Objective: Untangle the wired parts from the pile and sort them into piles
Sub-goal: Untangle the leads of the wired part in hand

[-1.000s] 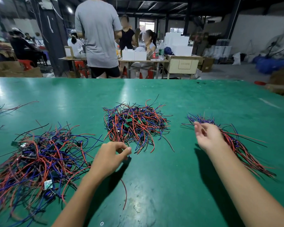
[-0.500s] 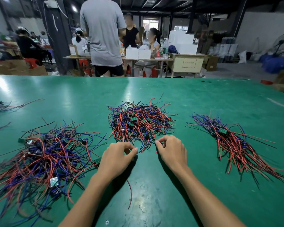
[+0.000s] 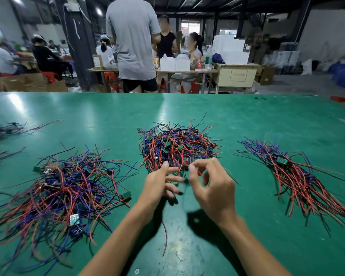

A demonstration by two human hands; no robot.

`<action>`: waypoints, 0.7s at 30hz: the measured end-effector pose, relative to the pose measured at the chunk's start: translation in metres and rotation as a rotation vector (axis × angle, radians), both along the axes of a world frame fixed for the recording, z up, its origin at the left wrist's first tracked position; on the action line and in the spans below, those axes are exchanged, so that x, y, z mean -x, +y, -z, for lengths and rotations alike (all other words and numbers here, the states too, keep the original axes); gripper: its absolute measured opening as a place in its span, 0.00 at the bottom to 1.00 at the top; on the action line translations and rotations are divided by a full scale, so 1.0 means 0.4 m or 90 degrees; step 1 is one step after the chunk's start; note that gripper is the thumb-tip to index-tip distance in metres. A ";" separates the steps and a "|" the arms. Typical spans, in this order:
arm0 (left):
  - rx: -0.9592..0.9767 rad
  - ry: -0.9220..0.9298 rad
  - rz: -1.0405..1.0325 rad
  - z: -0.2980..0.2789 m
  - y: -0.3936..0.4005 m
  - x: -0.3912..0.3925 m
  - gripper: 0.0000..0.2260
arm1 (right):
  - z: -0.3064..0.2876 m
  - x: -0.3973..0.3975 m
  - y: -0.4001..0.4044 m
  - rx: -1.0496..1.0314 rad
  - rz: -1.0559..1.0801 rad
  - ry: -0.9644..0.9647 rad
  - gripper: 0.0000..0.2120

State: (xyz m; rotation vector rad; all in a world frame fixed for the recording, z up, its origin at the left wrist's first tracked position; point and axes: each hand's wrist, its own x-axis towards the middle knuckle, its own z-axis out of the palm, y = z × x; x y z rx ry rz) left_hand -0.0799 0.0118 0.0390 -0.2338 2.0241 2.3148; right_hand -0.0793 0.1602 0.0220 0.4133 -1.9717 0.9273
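At the near edge of the tangled middle pile point(image 3: 177, 146), both hands' fingers, left hand point(image 3: 159, 188) and right hand point(image 3: 211, 188), pinching wires.

You have three main heaps of wired parts on the green table point(image 3: 247, 226): a loose pile at left point(image 3: 62, 194), a tangled pile in the middle point(image 3: 177, 146) and a combed-out pile at right point(image 3: 299, 176), plus two small wire bundles at the far left edge point(image 3: 6, 130), and two hands, your left hand point(image 3: 159, 188) and right hand point(image 3: 213, 190).
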 end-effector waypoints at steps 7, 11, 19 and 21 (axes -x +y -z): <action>-0.135 -0.028 0.088 0.000 -0.052 -0.002 0.14 | 0.008 -0.050 -0.054 -0.095 -0.336 -0.059 0.08; -0.031 0.058 0.052 -0.008 -0.067 -0.002 0.11 | -0.010 -0.047 -0.050 0.192 -0.274 -0.251 0.24; 0.028 0.096 0.140 -0.022 -0.073 -0.014 0.09 | -0.031 0.002 -0.025 0.469 -0.322 -0.655 0.20; 0.046 0.093 0.169 -0.023 -0.072 -0.015 0.09 | -0.037 -0.001 -0.026 0.513 -0.339 -0.660 0.13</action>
